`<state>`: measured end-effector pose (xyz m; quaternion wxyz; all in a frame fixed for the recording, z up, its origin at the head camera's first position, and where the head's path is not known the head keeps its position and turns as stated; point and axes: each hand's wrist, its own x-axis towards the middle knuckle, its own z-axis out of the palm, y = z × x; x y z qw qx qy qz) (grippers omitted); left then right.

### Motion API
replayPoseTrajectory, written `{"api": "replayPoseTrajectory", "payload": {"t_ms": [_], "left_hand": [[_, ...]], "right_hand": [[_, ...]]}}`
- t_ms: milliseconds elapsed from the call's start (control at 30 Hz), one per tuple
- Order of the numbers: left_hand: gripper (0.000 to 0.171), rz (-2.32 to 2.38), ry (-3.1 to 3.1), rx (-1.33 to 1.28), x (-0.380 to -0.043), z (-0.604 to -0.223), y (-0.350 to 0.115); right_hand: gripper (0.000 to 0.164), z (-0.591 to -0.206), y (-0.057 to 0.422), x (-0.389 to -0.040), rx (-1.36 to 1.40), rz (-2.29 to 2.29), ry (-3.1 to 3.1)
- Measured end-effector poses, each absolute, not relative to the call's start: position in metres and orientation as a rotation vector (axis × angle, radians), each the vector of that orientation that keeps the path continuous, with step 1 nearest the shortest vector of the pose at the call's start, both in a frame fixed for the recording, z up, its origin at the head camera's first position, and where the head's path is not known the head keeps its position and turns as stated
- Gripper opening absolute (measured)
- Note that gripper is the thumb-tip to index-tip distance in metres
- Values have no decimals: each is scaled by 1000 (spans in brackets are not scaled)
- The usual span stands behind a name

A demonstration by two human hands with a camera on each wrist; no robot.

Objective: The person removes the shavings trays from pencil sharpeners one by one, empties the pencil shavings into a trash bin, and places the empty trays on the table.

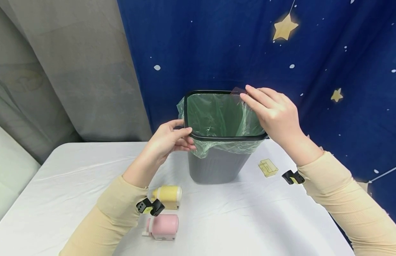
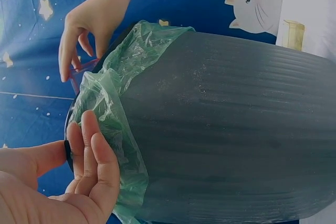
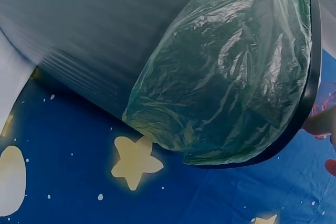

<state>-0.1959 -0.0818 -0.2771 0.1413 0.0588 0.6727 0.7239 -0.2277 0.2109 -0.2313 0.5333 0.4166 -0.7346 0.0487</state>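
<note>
A grey trash bin [image 1: 217, 167] with a black rim stands on the table, lined with a green plastic bag [image 1: 207, 113] folded over the rim. My left hand [image 1: 172, 137] grips the rim at the near left corner, thumb on the rim and fingers outside against the bag. In the left wrist view this left hand [image 2: 79, 177] shows the same grip. At the rim's far right, my right hand [image 1: 277, 110] holds a small clear pink plastic box [image 1: 238, 91], mostly hidden by the fingers. The pink box [image 2: 79, 78] also shows in the left wrist view.
A small clear yellow box [image 1: 267, 167] lies right of the bin. Near my left forearm are a yellow sharpener-like device [image 1: 168, 193] and a pink one [image 1: 164, 224] with a small crank. A blue star-patterned curtain [image 1: 217, 46] hangs close behind the bin.
</note>
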Motion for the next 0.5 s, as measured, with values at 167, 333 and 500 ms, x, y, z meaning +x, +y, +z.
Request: {"api": "replayPoseTrajectory", "payload": {"t_ms": [167, 333, 500], "left_hand": [[68, 2094, 1939, 169, -196, -277, -81], [68, 2104, 1928, 165, -196, -278, -81], [67, 2112, 1919, 163, -196, -278, -81]], "right_hand": [[35, -232, 210, -228, 996, 94, -1717], [35, -231, 207, -228, 994, 62, -1677], [36, -231, 205, -227, 996, 48, -1638]]}}
